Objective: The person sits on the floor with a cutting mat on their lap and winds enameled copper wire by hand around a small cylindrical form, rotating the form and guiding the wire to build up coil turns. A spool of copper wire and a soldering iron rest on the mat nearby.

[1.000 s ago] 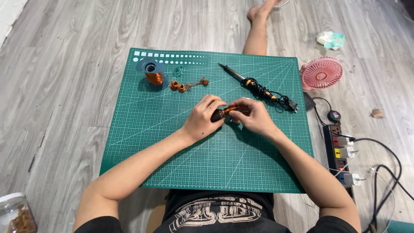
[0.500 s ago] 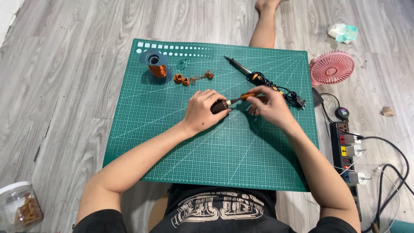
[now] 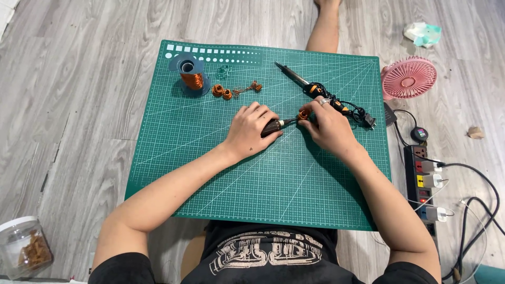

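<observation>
Both hands sit a touch further left on the mat vs 0.5 s ago, w/ the coil at the tool tip now showing as a round loop.

Near edge: black shirt, both forearms reaching onto the green cutting mat [image 3: 221, 184]. Mid-mat: left hand [image 3: 251, 129], fingers curled tight round a dark tool handle [image 3: 272, 127]; right hand [image 3: 327, 126] pinches a small copper wire coil [image 3: 303, 114] at the tip. Farther: loose copper coils [image 3: 222, 92], copper wire spool [image 3: 191, 78] far-left, soldering iron [image 3: 310, 88] w/ cord just beyond right hand. Off mat, right: pink fan [image 3: 409, 77], power strip [image 3: 425, 181]. Near-left floor: plastic jar [image 3: 23, 247].
</observation>
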